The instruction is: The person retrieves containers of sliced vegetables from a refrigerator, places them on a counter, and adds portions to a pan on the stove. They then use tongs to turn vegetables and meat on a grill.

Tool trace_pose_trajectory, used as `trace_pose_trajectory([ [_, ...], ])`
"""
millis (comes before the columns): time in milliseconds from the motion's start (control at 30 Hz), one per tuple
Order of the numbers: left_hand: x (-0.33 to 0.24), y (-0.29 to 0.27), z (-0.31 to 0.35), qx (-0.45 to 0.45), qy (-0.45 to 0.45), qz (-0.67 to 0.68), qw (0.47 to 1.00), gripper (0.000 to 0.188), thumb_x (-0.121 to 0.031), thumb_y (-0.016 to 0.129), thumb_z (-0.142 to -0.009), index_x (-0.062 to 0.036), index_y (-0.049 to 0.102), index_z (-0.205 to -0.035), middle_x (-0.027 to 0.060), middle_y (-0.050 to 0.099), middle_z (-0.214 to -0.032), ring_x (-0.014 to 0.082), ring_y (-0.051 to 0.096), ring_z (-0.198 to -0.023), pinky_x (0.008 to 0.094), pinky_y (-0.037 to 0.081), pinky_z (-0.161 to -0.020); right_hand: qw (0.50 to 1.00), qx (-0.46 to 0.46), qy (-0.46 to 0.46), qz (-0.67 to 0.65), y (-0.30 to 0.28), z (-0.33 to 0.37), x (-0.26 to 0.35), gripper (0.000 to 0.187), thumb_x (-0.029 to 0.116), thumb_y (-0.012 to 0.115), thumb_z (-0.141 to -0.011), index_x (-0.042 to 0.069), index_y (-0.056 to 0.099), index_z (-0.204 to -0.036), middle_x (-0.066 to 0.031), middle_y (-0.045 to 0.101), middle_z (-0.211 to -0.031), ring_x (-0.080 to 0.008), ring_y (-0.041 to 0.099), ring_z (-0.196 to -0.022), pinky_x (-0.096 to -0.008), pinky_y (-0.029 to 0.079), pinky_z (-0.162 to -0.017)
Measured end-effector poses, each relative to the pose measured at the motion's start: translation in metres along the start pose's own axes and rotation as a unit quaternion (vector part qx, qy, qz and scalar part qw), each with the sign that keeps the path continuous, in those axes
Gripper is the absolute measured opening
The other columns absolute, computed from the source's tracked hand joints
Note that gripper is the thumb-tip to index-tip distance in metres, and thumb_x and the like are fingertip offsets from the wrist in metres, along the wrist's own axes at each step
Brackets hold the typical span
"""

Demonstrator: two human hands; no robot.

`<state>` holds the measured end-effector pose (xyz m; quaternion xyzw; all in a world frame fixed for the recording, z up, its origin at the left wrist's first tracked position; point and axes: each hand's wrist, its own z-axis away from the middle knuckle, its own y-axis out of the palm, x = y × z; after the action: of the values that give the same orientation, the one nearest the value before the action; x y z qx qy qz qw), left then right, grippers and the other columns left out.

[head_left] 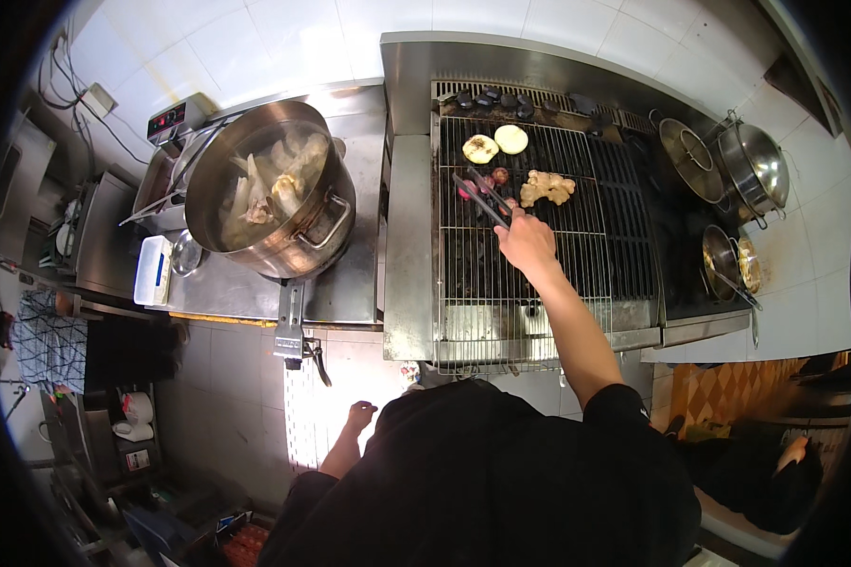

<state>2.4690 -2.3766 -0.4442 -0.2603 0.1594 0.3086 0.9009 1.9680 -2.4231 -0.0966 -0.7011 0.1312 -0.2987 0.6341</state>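
My right hand [528,237] grips a pair of dark tongs [483,199] over the wire rack [529,274] of a grill. The tongs' tips reach among several small reddish onions or shallots [500,176]; whether they pinch one I cannot make out. Just right of the tongs lies a knobbly piece of ginger [547,188]. Farther back on the rack are two pale, round cut pieces, perhaps onion halves: a browned one [480,148] and a paler one [512,140]. My left hand [360,416] hangs low beside my body, fingers curled, with nothing visible in it.
Left of the grill, a large steel stockpot [336,236] holds bones in liquid. Near it are a white tub [152,271] and a small metal bowl [186,253]. Pans [719,260] and a steel pot [756,168] stand right. Another person's hand [792,454] shows at lower right.
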Motion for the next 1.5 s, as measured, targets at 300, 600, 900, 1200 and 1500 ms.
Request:
trace_pose_trajectory([
  [300, -0.016, -0.003, 0.016, -0.028, -0.002, 0.056, 0.998, 0.038, -0.019, 0.067, -0.076, -0.0002, 0.06, -0.108, 0.0127, 0.066, -0.082, 0.0169, 0.061, -0.065, 0.0303, 0.05, -0.062, 0.998, 0.046, -0.019, 0.038, -0.01, 0.052, -0.016, 0.034, 0.026, 0.063, -0.081, -0.005, 0.056, -0.09, -0.0218, 0.063, -0.078, -0.0373, 0.064, -0.071, -0.0429, 0.053, -0.064],
  [600, 0.001, 0.003, 0.029, 0.006, -0.001, -0.011, 1.0, 0.035, -0.022, 0.065, -0.075, -0.0027, 0.062, -0.105, 0.0105, 0.062, -0.073, 0.0162, 0.057, -0.061, 0.0293, 0.046, -0.05, 0.997, 0.056, 0.012, -0.043, 0.006, 0.045, -0.023, 0.036, 0.031, 0.063, -0.082, -0.004, 0.057, -0.091, -0.0216, 0.064, -0.078, -0.0377, 0.064, -0.072, -0.0445, 0.052, -0.066],
  [900, -0.031, -0.009, 0.005, -0.013, 0.011, 0.032, 0.999, 0.041, -0.02, 0.066, -0.076, 0.0001, 0.06, -0.111, 0.0131, 0.065, -0.082, 0.0186, 0.061, -0.067, 0.0313, 0.051, -0.064, 0.999, 0.044, 0.028, -0.005, 0.004, 0.053, -0.017, 0.04, 0.032, 0.062, -0.082, -0.005, 0.055, -0.095, -0.0213, 0.064, -0.082, -0.0363, 0.064, -0.076, -0.043, 0.052, -0.068],
  [1200, -0.03, -0.004, 0.015, 0.005, -0.004, 0.022, 1.0, 0.039, -0.021, 0.067, -0.075, -0.0009, 0.061, -0.108, 0.0119, 0.065, -0.081, 0.0173, 0.061, -0.064, 0.0308, 0.051, -0.061, 0.999, 0.001, -0.021, 0.039, 0.004, 0.052, -0.011, 0.039, 0.03, 0.064, -0.08, -0.004, 0.053, -0.096, -0.0187, 0.063, -0.081, -0.0327, 0.065, -0.07, -0.0391, 0.053, -0.06],
  [1500, -0.022, -0.01, 0.02, 0.002, -0.025, 0.033, 0.999, 0.039, -0.02, 0.067, -0.075, -0.0002, 0.061, -0.108, 0.0105, 0.064, -0.08, 0.017, 0.059, -0.065, 0.0303, 0.049, -0.057, 0.997, 0.058, 0.041, -0.039, 0.026, 0.044, -0.023, 0.039, 0.031, 0.062, -0.082, -0.003, 0.054, -0.098, -0.0205, 0.064, -0.084, -0.0368, 0.064, -0.077, -0.044, 0.052, -0.07],
])
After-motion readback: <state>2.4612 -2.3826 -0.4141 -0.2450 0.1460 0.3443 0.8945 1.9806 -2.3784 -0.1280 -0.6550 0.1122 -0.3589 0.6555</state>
